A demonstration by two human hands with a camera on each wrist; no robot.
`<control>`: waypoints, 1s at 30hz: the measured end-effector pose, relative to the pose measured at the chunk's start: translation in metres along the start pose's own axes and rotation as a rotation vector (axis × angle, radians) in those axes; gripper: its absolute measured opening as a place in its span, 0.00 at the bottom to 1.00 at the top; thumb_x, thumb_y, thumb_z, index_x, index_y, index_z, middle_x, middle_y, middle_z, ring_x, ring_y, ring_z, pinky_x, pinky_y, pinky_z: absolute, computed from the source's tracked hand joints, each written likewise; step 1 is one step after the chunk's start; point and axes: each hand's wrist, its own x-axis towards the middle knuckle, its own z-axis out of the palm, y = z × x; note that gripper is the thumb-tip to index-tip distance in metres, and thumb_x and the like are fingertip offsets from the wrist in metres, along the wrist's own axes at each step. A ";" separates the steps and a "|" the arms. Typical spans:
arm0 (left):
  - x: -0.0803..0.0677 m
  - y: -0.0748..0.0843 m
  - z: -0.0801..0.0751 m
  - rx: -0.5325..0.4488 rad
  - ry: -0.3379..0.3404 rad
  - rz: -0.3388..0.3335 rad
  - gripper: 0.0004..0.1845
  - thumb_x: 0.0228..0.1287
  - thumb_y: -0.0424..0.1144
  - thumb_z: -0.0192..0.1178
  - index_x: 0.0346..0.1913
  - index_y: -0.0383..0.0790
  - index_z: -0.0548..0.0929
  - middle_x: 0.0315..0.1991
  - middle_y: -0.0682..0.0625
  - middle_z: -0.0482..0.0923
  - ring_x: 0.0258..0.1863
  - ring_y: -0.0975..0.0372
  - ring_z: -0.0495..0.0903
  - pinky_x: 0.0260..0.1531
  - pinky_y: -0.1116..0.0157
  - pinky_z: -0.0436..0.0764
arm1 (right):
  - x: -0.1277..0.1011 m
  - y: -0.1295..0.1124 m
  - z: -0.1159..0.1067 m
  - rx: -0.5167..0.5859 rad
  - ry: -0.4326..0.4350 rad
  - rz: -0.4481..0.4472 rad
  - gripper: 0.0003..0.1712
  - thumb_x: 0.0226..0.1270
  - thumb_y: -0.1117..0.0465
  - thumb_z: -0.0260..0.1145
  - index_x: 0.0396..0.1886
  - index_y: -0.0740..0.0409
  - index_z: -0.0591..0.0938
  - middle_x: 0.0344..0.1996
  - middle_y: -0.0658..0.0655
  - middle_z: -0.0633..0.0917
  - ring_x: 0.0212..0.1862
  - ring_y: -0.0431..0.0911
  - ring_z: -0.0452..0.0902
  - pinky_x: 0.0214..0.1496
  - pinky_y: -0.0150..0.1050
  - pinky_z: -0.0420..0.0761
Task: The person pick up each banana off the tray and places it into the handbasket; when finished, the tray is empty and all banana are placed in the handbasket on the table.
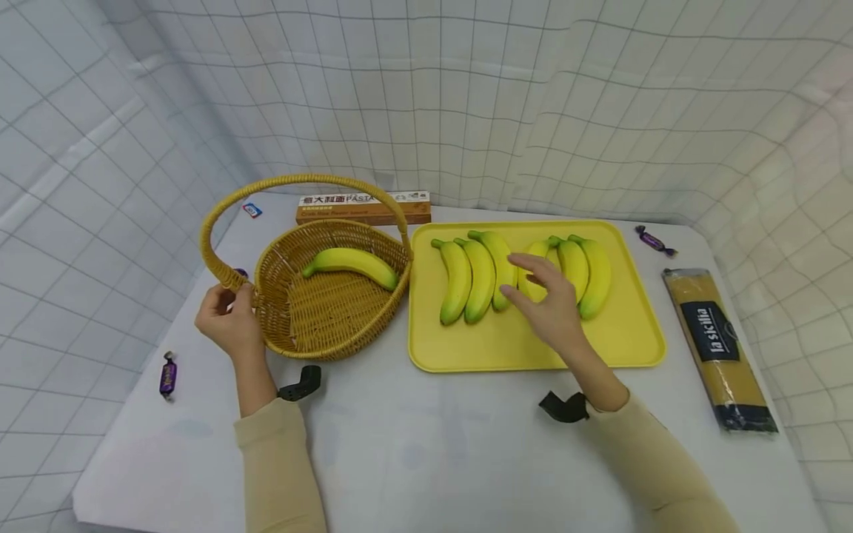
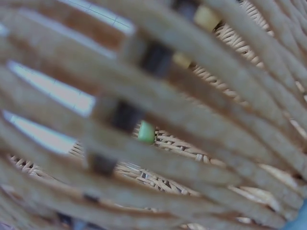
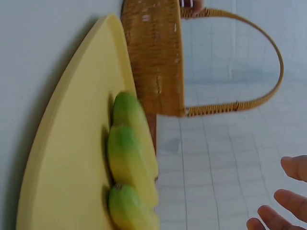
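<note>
On the left stands a wicker basket (image 1: 333, 318) with a tall arched handle and one banana (image 1: 352, 260) inside. My left hand (image 1: 229, 318) pinches the base of the handle at the basket's left rim. The left wrist view is mostly filled by blurred wicker weave (image 2: 158, 91); a green banana tip (image 2: 146, 132) shows through a gap. Beside the basket lies a yellow tray (image 1: 493, 355) with three bananas (image 1: 481, 281) in its left part and several more (image 1: 594, 277) to the right. Above these bananas is my right hand (image 1: 552, 307), thumb and fingers apart, holding nothing.
Behind the basket lies a pasta box (image 1: 363, 209). A pasta packet (image 1: 720, 344) is right of the tray. Wrapped candies lie at the left (image 1: 168, 376) and far right (image 1: 655, 241). White gridded cloth (image 1: 466, 111) rises behind and at both sides.
</note>
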 end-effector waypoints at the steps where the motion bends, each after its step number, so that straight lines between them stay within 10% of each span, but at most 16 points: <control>1: 0.001 0.000 0.000 -0.005 -0.001 0.000 0.10 0.58 0.25 0.58 0.38 0.19 0.84 0.23 0.64 0.77 0.27 0.72 0.74 0.32 0.73 0.73 | -0.001 0.006 -0.008 -0.009 0.028 0.029 0.25 0.60 0.66 0.71 0.59 0.60 0.80 0.58 0.59 0.80 0.61 0.51 0.73 0.61 0.52 0.74; 7: 0.004 0.000 0.001 -0.032 -0.001 -0.014 0.08 0.57 0.24 0.58 0.35 0.19 0.83 0.22 0.64 0.76 0.27 0.71 0.73 0.31 0.71 0.72 | -0.003 0.038 -0.051 -0.109 0.209 0.182 0.26 0.62 0.64 0.70 0.61 0.60 0.79 0.58 0.58 0.79 0.59 0.41 0.71 0.61 0.44 0.74; 14: 0.004 0.000 0.003 -0.074 0.003 -0.035 0.11 0.55 0.23 0.58 0.25 0.42 0.83 0.21 0.62 0.75 0.26 0.70 0.71 0.30 0.70 0.70 | -0.001 0.069 -0.081 -0.156 0.332 0.361 0.28 0.65 0.60 0.67 0.66 0.56 0.75 0.63 0.58 0.74 0.63 0.49 0.68 0.64 0.44 0.71; 30: 0.014 -0.034 0.002 -0.092 0.010 0.004 0.19 0.51 0.20 0.52 0.22 0.51 0.77 0.23 0.58 0.73 0.26 0.67 0.70 0.24 0.72 0.66 | -0.004 0.105 -0.085 -0.073 0.267 0.659 0.39 0.69 0.50 0.63 0.76 0.50 0.61 0.73 0.58 0.61 0.72 0.52 0.59 0.72 0.46 0.63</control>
